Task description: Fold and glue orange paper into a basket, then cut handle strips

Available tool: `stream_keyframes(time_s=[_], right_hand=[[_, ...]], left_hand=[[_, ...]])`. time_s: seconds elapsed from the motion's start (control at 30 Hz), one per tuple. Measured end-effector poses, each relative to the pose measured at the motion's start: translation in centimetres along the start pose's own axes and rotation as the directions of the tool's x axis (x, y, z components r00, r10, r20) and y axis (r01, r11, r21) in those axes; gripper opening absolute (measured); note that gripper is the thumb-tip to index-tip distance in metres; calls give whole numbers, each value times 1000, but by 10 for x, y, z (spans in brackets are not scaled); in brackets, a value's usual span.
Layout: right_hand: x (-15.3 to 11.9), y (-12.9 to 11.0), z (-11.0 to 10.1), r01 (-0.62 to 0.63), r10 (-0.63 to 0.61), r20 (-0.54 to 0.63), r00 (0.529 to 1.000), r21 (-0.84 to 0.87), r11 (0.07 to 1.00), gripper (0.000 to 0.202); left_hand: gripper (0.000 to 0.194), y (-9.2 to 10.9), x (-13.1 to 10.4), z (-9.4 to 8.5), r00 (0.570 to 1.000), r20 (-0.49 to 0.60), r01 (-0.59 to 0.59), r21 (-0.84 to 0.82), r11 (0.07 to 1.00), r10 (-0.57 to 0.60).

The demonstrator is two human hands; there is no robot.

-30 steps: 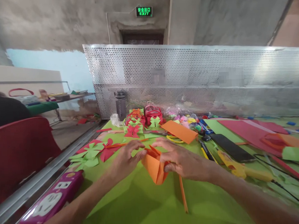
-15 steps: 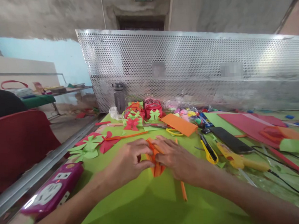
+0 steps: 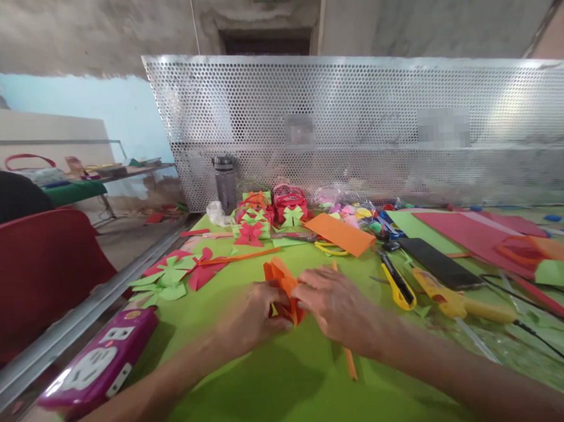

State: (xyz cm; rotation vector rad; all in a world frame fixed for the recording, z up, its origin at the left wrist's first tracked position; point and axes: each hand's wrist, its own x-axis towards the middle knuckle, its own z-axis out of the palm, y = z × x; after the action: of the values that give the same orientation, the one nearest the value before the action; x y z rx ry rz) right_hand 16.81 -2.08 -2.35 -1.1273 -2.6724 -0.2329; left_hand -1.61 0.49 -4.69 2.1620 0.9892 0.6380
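A folded orange paper piece (image 3: 284, 280) stands upright between my hands above the green table surface (image 3: 253, 389). My left hand (image 3: 256, 310) grips its left side, thumb low and fingers curled round it. On the other side, the fingers of my right hand (image 3: 329, 300) are bent and pressed against the paper. Its lower part is partly hidden by my fingers. A thin orange paper strip (image 3: 350, 363) lies under my right wrist. Another orange strip (image 3: 241, 256) rests beyond my left hand, by red and green paper flowers (image 3: 172, 276).
At right lie a yellow utility knife (image 3: 398, 283), a black phone (image 3: 440, 264) and a yellow glue gun (image 3: 450, 300) with a cable. A purple power strip (image 3: 100, 359) sits at left. Behind are small red paper baskets (image 3: 291, 204), a bottle (image 3: 224, 182) and a perforated metal panel (image 3: 361, 100).
The orange paper has been raised from a flatter position and turned more upright. My left hand has shifted slightly left and down; my right fingers have curled in from lying over the paper.
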Motion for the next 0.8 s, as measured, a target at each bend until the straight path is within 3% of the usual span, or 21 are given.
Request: stream_keyframes(time_s=[0.17,0.5,0.8], right_hand=[[0,-2,1,-17,17,-15,1000,-17,1000,25],[0,3,6,-2,1,-200,980,-4,1000,23],[0,1,12,19,-11,-229,973,33,999,26]], left_hand=[[8,-4,0,0,999,-23,-34,51,998,35],[15,-8,-1,2,994,-65,-73,159,985,84],[22,-9,-1,2,995,-91,-21,137,990,34]])
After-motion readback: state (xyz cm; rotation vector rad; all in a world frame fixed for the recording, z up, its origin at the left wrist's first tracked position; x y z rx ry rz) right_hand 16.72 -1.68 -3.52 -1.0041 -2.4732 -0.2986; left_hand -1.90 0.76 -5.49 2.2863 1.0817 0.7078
